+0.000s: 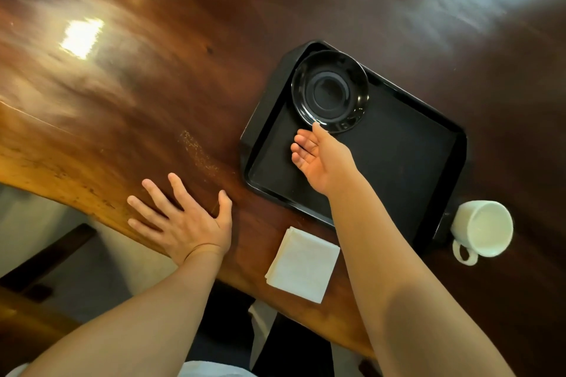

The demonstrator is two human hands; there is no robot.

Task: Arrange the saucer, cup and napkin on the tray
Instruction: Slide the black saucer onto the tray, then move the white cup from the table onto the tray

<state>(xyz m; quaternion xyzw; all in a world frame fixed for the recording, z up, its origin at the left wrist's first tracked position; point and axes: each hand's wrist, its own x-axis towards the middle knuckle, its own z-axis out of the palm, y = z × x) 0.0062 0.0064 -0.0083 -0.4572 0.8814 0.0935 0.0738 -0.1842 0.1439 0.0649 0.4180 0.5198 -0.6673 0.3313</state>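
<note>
A black saucer (330, 92) lies in the far left corner of the black tray (407, 156). My right hand (321, 159) reaches over the tray, one fingertip touching the saucer's near rim, the other fingers curled loosely and apart from it. I see no grip on the saucer. A white cup (484, 228) stands on the table just off the tray's near right corner, handle toward me. A folded white napkin (303, 265) rests on the table near the front edge, below the tray. My left hand (183, 220) lies flat on the table with fingers spread, left of the napkin.
The wooden table (183, 70) is glossy with bright reflections. Its front edge runs diagonally from the left side down to the lower right, just under my left wrist. Below the edge I see floor and dark furniture.
</note>
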